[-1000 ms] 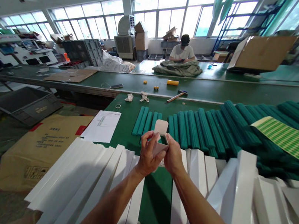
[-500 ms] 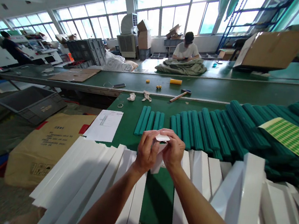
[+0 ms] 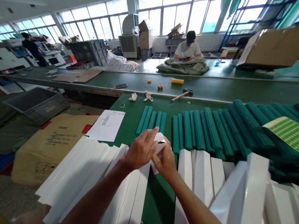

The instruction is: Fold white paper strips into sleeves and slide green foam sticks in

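Hands lowered, left hand (image 3: 140,150) covering white box (image 3: 160,139)

A single head-worn view looks forward and down along the forearms, close over the hands (image 3: 153,152). Beyond them the green bench (image 3: 131,120) stretches away toward the far windows (image 3: 178,13).

This is a factory packing hall. Long work tables covered in green (image 3: 226,88) run through a big room with rows of large windows (image 3: 178,13). On the near table lie many teal rolls (image 3: 214,131) and flat white boxes (image 3: 126,206) in piles. Cardboard cartons (image 3: 51,148) stand on the floor, and another worker (image 3: 188,48) sits at a far table.
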Demonstrator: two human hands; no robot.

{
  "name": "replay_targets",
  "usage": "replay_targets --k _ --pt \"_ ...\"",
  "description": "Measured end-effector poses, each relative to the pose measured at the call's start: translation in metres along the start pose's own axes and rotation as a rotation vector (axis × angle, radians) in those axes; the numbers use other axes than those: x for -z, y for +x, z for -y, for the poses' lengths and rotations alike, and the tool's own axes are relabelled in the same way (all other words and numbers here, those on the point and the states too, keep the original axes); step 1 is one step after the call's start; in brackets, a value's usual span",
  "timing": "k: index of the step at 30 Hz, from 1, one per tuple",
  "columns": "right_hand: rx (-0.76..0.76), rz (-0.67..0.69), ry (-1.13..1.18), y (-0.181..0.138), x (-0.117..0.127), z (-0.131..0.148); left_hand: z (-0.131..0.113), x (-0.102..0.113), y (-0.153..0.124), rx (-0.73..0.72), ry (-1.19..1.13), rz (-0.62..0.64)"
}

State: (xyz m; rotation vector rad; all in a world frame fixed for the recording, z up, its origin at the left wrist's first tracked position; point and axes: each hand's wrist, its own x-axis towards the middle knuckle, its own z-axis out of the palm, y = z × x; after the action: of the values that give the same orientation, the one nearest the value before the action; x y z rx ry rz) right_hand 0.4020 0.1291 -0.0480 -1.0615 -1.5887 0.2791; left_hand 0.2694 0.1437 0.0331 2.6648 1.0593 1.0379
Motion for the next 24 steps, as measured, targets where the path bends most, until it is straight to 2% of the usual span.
replay_targets --k 6,12,18,24 --pt "0.040 0.033 -0.001 0.002 -0.001 0.000 -0.002 0.015 0.004 -0.084 0.063 0.100" --pt "0.017 0.065 0.037 0.003 -0.003 -0.004 -0.006 0.014 0.007 -0.092 0.245 0.143" --pt "0.003 0.130 0.069 0.010 -0.005 -0.003 -0.002 0.003 0.004 -0.027 0.273 0.076" --pt "0.063 0.127 0.044 0.011 -0.003 -0.002 0.002 -0.020 -0.002 -0.098 0.258 -0.129"
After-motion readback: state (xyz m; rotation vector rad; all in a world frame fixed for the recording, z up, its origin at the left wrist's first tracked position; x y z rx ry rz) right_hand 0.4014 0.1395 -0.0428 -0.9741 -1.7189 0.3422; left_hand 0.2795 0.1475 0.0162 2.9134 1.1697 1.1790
